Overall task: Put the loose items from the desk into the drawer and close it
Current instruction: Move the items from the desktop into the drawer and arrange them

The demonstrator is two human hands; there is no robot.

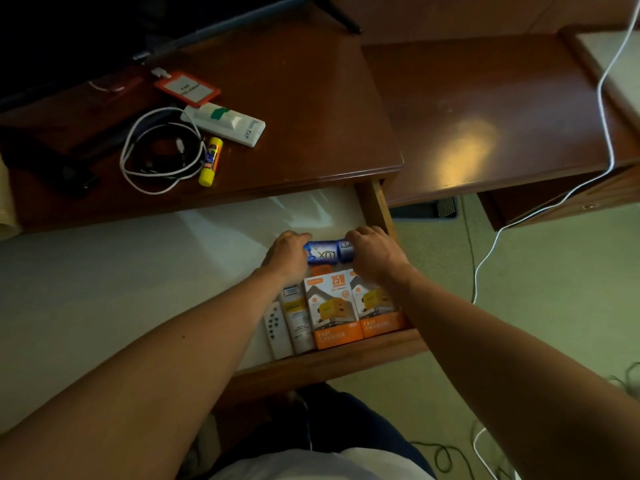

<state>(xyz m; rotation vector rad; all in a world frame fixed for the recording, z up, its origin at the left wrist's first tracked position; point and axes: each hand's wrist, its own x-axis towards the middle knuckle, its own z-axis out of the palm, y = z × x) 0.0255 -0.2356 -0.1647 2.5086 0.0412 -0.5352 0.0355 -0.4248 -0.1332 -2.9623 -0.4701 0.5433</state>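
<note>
The drawer (332, 362) is pulled open, its white-lined floor showing. Inside, at the right, my left hand (287, 254) and my right hand (375, 252) both grip blue LUX soap packs (327, 252), which rest low in the drawer behind two orange fast-charger boxes (334, 311). A white tube (300, 320) and a white remote (277, 329) lie left of the boxes. On the desk top (311, 109) remain a coiled white and black cable (161, 150), a yellow glue stick (211, 161), a white box (225, 123) and an orange badge holder (187, 88).
A dark TV screen (69, 39) stands at the back left of the desk. To the right sits a lower wooden table (485, 109), over which a white cable (604, 133) trails down to the green floor. My lap is below the drawer front.
</note>
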